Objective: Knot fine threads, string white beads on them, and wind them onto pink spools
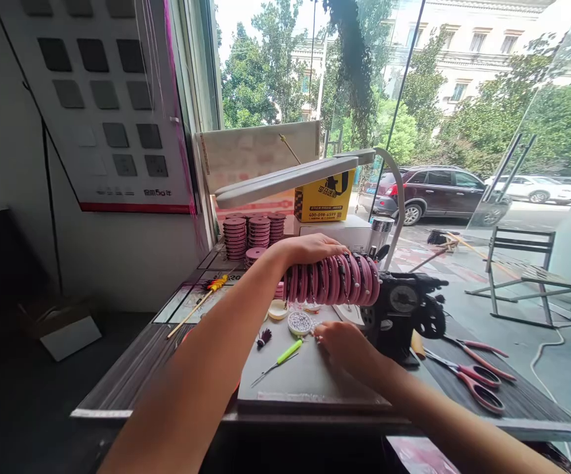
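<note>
My left hand (315,249) lies over the top of a row of pink ridged discs (332,280) wound with dark thread, its fingers stretched along them. The row sits level at the left side of a small black hand-wheel machine (406,303). Below it, my right hand (339,339) is low over the board, fingertips pinched beside a small white dish of pale beads (299,322). Whatever is between those fingertips is too small to make out. A green-handled pointed tool (289,352), tweezers (275,368) and a dark tassel (264,338) lie nearby.
Red-handled scissors (477,382) and pliers (483,352) lie right of the machine. Stacks of pink spools (258,230) stand at the back left. A white lamp arm (290,178) spans above. A stick with yellow thread (199,303) lies left. A folding chair (522,270) stands beyond.
</note>
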The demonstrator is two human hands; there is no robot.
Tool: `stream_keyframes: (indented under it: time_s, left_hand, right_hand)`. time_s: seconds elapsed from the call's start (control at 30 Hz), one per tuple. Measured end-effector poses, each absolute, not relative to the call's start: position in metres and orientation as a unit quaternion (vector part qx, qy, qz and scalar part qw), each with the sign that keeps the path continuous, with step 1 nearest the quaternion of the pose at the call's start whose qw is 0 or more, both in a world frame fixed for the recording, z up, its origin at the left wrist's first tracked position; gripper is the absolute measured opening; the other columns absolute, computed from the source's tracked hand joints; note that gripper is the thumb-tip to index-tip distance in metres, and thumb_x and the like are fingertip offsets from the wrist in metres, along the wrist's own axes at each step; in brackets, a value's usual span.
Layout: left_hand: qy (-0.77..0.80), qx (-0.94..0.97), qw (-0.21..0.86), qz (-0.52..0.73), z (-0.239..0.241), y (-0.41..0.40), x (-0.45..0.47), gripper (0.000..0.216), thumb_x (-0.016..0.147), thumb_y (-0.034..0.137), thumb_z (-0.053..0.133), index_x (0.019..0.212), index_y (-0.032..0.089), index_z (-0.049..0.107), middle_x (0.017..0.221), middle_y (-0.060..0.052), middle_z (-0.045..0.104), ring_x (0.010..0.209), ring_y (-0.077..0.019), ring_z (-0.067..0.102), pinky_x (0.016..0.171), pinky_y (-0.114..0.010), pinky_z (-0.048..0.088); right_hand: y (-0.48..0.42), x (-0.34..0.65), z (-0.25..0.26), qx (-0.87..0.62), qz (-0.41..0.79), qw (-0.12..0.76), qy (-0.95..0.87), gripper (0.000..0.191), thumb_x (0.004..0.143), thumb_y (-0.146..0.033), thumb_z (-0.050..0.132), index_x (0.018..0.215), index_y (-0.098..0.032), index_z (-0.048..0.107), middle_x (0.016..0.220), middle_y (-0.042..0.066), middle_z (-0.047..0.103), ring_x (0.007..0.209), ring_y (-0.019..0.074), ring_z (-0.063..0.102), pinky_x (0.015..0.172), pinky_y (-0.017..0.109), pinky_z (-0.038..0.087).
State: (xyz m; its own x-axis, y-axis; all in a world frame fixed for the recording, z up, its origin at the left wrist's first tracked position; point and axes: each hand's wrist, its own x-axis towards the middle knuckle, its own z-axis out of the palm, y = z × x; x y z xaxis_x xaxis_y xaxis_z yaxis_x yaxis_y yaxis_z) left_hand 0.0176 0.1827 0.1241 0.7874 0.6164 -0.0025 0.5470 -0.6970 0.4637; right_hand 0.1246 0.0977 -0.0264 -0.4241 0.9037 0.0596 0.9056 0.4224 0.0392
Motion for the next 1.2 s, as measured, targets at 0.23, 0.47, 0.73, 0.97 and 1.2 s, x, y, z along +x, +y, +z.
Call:
stream_keyframes:
  time_s: [0.23, 0.47, 0.73, 0.97, 1.2]
  left_hand:
    - [0.319, 0.915, 0.235, 0.08, 0.123, 0.183, 0.018, 0.045, 0.084, 0.039, 0.036, 0.114, 0.012, 0.056, 0.119, -0.006, 0.059, 0.104, -0.0185, 0.053, 0.092, -0.026, 0.037]
    - [0.31, 0.918, 0.232, 0.081, 0.125, 0.181, 0.019, 0.044, 0.085, 0.036, 0.036, 0.115, 0.011, 0.055, 0.125, -0.006, 0.056, 0.111, -0.0185, 0.05, 0.098, -0.026, 0.032]
    - [0.306, 0.921, 0.227, 0.076, 0.129, 0.176, 0.017, 0.042, 0.087, 0.034, 0.034, 0.116, 0.012, 0.055, 0.126, -0.004, 0.056, 0.114, -0.0169, 0.048, 0.099, -0.024, 0.031]
    - [0.3, 0.921, 0.232, 0.084, 0.129, 0.174, 0.016, 0.043, 0.086, 0.034, 0.035, 0.115, 0.01, 0.055, 0.122, -0.006, 0.058, 0.11, -0.0185, 0.051, 0.097, -0.026, 0.034]
    - [0.298, 0.922, 0.223, 0.103, 0.126, 0.175, 0.017, 0.037, 0.085, 0.029, 0.037, 0.11, 0.011, 0.058, 0.118, -0.005, 0.061, 0.108, -0.0165, 0.052, 0.096, -0.026, 0.034]
  right_hand:
    - [0.097, 0.12, -0.022, -0.53, -0.063, -0.041, -0.845, 0.011, 0.087, -0.017, 0.051, 0.089, -0.011, 0.06, 0.084, 0.002, 0.064, 0.077, 0.0135, 0.061, 0.073, 0.033, 0.05]
    - [0.098, 0.118, -0.029, -0.529, -0.073, -0.04, -0.844, 0.01, 0.086, -0.014, 0.05, 0.089, -0.011, 0.06, 0.087, 0.003, 0.064, 0.077, 0.0131, 0.061, 0.07, 0.031, 0.051]
    - [0.06, 0.121, 0.002, -0.511, -0.046, 0.039, -0.857, 0.019, 0.083, -0.004, 0.043, 0.085, -0.014, 0.058, 0.077, 0.005, 0.064, 0.066, 0.014, 0.059, 0.056, 0.023, 0.042]
    - [0.051, 0.171, 0.091, -0.5, -0.116, 0.231, -0.827, 0.021, 0.091, -0.02, 0.033, 0.074, -0.018, 0.045, 0.076, 0.002, 0.053, 0.063, 0.0126, 0.05, 0.056, 0.022, 0.037]
    - [0.074, 0.163, 0.11, -0.518, -0.185, 0.136, -0.824, 0.017, 0.086, -0.014, 0.04, 0.072, -0.017, 0.049, 0.072, 0.002, 0.052, 0.065, 0.0144, 0.051, 0.055, 0.024, 0.033]
